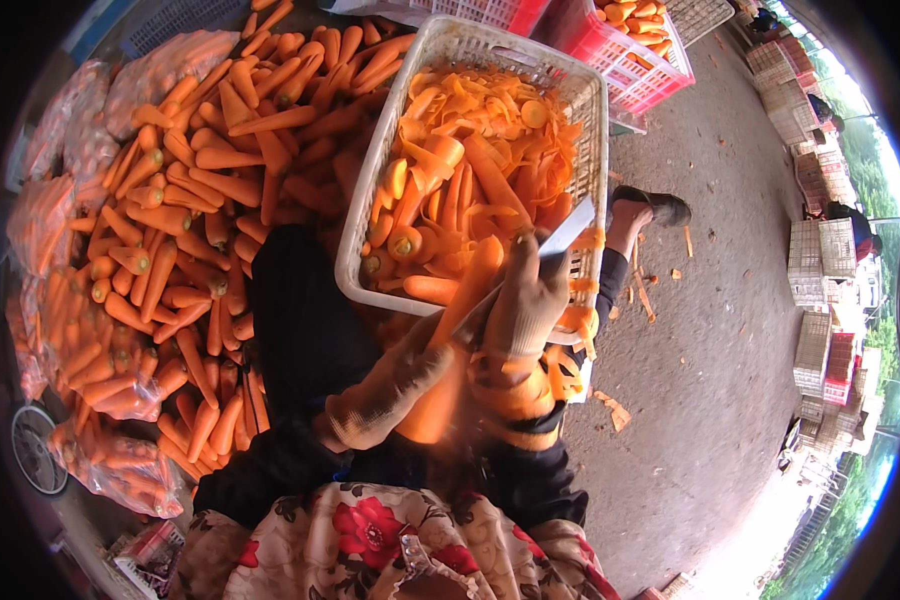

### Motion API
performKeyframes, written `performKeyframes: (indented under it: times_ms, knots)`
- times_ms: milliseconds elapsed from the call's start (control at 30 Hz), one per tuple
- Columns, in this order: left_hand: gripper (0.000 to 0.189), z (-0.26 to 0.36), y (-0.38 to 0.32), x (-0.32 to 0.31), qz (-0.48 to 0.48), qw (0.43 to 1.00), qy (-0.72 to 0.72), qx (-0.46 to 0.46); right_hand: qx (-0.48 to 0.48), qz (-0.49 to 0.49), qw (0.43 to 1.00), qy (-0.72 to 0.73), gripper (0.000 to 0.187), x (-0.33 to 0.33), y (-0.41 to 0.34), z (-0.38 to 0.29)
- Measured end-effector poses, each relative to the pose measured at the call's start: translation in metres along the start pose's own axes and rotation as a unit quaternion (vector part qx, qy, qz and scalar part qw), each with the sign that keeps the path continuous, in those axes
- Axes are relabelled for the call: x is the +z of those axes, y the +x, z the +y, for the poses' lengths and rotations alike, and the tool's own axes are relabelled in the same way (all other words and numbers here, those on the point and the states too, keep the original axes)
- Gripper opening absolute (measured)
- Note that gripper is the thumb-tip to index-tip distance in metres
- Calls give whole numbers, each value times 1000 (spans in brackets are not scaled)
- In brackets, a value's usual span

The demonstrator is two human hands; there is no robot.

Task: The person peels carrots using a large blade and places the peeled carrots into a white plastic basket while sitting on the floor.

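My left hand [390, 386], in a soiled knit glove, grips a large carrot [471, 281] that slants up over the near rim of the crate. My right hand [525, 304], gloved too, is closed around a flat metal peeling tool [568, 229]. One pale end of the tool juts out past the fingers, while a darker part lies against the carrot; its exact type is unclear. Under both hands stands a white plastic crate [604, 142] holding orange carrot peelings [487, 105] and several carrots. Peel strips [562, 371] cling to my right sleeve and the crate's side.
A big heap of carrots [187, 195] lies to the left, with clear plastic bags of carrots [120, 465] along its edge. Beyond the crate is a red-and-white crate [637, 75] of carrots. A shoe [664, 208] and peel scraps [613, 411] are on the concrete floor. Stacked crates [810, 262] line the far right.
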State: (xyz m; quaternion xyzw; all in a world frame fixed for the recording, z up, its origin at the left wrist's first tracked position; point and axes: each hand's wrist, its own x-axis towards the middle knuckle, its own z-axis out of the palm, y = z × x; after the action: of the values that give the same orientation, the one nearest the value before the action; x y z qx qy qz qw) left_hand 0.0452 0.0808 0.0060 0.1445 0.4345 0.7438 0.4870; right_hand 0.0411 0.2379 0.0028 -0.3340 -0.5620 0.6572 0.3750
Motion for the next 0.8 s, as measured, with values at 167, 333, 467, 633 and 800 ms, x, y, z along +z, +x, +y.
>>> performKeyframes:
  times_ms: [167, 333, 467, 633, 800]
  knots:
    - [79, 14, -2, 0, -45, 994, -54, -86, -99, 116, 977, -148, 19, 1, 106, 10]
    - [87, 19, -23, -33, -7, 989, -61, -134, -147, 30, 977, -153, 23, -5, 152, 14]
    - [75, 8, -10, -53, 9, 993, -56, -106, -120, -127, 982, -71, 21, -35, 91, 22]
    - [67, -15, -11, -55, 75, 981, 156, -88, -256, -321, 752, -516, 19, -57, 28, 24]
    - [66, -20, -6, -49, 81, 986, 110, -93, -226, -418, 694, -541, 12, -68, 23, 10]
